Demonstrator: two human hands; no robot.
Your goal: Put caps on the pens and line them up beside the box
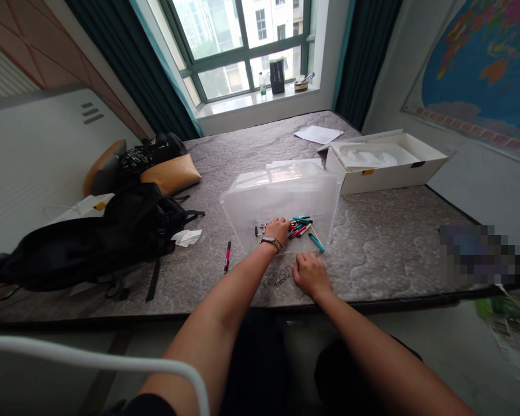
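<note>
Head camera: the left hand is among pens in the clear plastic box; whether it grips any, I cannot tell. The right hand rests curled nearby on the mattress, its hold unclear.

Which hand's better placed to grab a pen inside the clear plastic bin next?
Left hand, probably: it's at the red, black and teal pens inside the clear plastic bin; the right hand rests outside.
</note>
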